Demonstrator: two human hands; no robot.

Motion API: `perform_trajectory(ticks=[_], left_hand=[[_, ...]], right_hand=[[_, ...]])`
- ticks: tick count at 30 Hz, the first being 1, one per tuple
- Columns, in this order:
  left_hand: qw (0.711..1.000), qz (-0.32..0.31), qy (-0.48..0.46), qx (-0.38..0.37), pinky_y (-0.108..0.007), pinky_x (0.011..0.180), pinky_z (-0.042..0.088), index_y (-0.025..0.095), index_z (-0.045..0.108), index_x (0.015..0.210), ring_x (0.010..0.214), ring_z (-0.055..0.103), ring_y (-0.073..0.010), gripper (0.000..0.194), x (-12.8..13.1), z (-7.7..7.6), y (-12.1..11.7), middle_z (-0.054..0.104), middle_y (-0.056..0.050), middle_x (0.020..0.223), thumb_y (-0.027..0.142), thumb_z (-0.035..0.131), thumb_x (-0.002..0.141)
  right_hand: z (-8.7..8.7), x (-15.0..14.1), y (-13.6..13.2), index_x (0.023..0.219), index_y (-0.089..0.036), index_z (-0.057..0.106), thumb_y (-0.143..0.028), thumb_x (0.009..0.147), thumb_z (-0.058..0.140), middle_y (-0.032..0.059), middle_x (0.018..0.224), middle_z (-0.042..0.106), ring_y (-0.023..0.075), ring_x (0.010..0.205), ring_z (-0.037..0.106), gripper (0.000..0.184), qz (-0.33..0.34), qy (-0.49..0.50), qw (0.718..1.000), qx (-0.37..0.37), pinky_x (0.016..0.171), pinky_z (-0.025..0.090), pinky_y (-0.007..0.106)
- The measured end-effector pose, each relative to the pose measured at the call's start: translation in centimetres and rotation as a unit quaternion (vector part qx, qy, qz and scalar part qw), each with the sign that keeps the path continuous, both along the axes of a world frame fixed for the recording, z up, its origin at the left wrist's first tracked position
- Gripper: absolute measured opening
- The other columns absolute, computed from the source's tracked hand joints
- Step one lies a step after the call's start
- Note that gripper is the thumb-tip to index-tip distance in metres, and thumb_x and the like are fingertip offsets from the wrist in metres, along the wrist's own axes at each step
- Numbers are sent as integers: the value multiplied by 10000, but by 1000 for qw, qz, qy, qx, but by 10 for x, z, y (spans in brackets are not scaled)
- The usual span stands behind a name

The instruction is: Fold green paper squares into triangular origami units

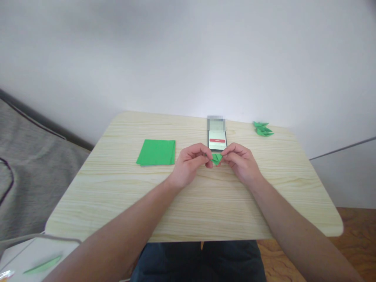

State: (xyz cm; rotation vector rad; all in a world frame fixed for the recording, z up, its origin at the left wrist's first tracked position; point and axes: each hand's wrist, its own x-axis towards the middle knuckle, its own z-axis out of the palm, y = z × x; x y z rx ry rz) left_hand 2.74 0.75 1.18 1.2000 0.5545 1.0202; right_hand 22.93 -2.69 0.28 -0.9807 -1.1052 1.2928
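A small piece of folded green paper [217, 158] is held up between both hands, just in front of the phone. My left hand [194, 158] pinches its left side between thumb and fingers. On the other side, my right hand [239, 158] grips the right corner in a pinch. Fingertips cover both edges of the paper, so its full shape is partly hidden. Left of my hands lies a stack of square green paper sheets [157, 152], slightly fanned. Several finished-looking folded green paper shapes [263, 129] with pointed ends sit together at the back right.
A phone [217, 137] with a lit screen stands or lies at the back middle of the pale wooden table [205, 211]; part is blurred. The white wall [188, 58] borders the back edge. Grey fabric [35, 168] is at left, with a green piece [43, 265] on a lower white surface.
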Motion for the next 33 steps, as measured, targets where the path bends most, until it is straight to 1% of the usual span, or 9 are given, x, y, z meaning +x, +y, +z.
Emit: perform_trajectory(ticks=[3, 6, 8, 10, 14, 17, 22, 27, 33], left_hand=[[1000, 0, 6, 3, -277, 673, 491, 150, 710, 845, 659, 651, -141, 43, 1, 2, -2, 702, -23, 734, 181, 722, 818], [1000, -9, 0, -11, -275, 671, 512, 167, 690, 970, 677, 656, -139, 208, 1, 2, -4, 719, -20, 792, 225, 788, 795], [1000, -9, 3, -9, -272, 673, 517, 173, 679, 1010, 693, 656, -140, 247, 2, 0, -4, 719, -23, 797, 261, 799, 813], [1000, -2, 12, 2, -271, 679, 520, 170, 679, 998, 719, 661, -144, 227, 2, -2, -4, 719, -33, 816, 268, 794, 829], [999, 5, 25, 18, -280, 709, 533, 169, 678, 989, 777, 685, -160, 211, 2, -5, -3, 732, -49, 868, 203, 788, 811], [999, 16, 28, 18, -274, 692, 530, 169, 671, 952, 739, 679, -149, 176, 2, -4, -4, 729, -37, 837, 183, 777, 812], [999, 24, 41, 27, -271, 680, 527, 164, 674, 915, 723, 672, -144, 134, 2, -4, -5, 723, -33, 811, 192, 772, 828], [998, 11, 36, 47, -272, 703, 528, 163, 681, 918, 734, 669, -139, 101, 2, -2, -8, 731, -35, 812, 182, 757, 854], [1000, 10, 13, 25, -274, 695, 545, 163, 699, 889, 730, 689, -144, 74, 2, 3, -9, 742, -35, 799, 187, 756, 849]], right_hand=[[2, -1, -2, 856, -220, 744, -180, 840, 737, 3, 759, 786, 192, 720, 763, 44, -20, -42, 999, 15, 753, 626, 360], [8, -3, -5, 861, -225, 751, -205, 842, 762, 7, 783, 800, 188, 744, 768, 30, -35, -77, 996, 36, 759, 630, 352], [11, -5, -7, 863, -227, 753, -219, 857, 764, 10, 789, 803, 179, 742, 767, 15, -41, -90, 994, 50, 750, 625, 339], [14, -6, -8, 872, -227, 754, -235, 873, 760, 14, 789, 803, 177, 742, 767, 10, -47, -101, 992, 56, 743, 620, 334], [15, -7, -8, 883, -224, 752, -261, 872, 772, 19, 787, 801, 184, 741, 765, 43, -54, -113, 991, 52, 740, 620, 343], [15, -8, -8, 871, -222, 753, -257, 858, 787, 16, 774, 795, 181, 727, 760, 51, -47, -101, 993, 50, 727, 619, 338], [15, -10, -10, 988, -228, 769, -270, 846, 803, 21, 845, 799, 174, 714, 746, 151, -18, -80, 996, 44, 700, 617, 338], [13, -9, -12, 938, -221, 785, -256, 865, 788, 31, 835, 802, 183, 733, 754, 81, -25, -91, 994, 48, 709, 619, 340], [14, -8, -14, 941, -246, 818, -217, 864, 786, 25, 836, 809, 188, 746, 765, 88, -25, -89, 994, 58, 724, 633, 347]])
